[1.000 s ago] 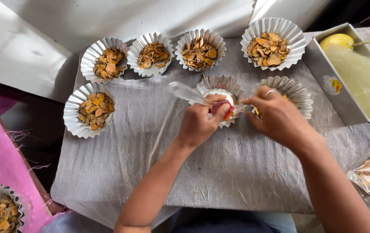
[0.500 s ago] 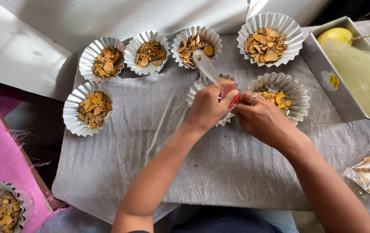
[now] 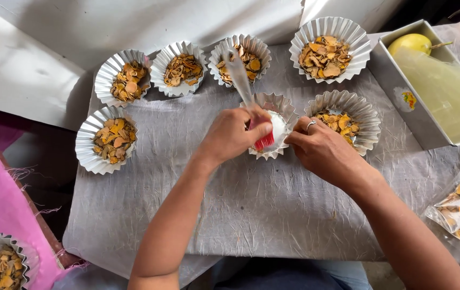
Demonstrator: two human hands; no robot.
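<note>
The left hand point(image 3: 233, 134) is closed around a brush point(image 3: 251, 102) — its clear handle sticks up past the knuckles, its red bristles press into the empty foil cup point(image 3: 279, 115) at the middle of the grey-papered counter point(image 3: 240, 204). The right hand point(image 3: 324, 153), a ring on one finger, pinches the near rim of that same cup with its fingers point(image 3: 293, 138) narrow. Just right of the empty cup sits a filled cup point(image 3: 348, 115) of dried orange-brown chips. Beyond the empty cup stands a row of four more filled cups point(image 3: 179, 67), and a fifth lies well to its left. Far right of it — a metal tin point(image 3: 401, 91) holding a yellow fruit point(image 3: 412, 43).
</note>
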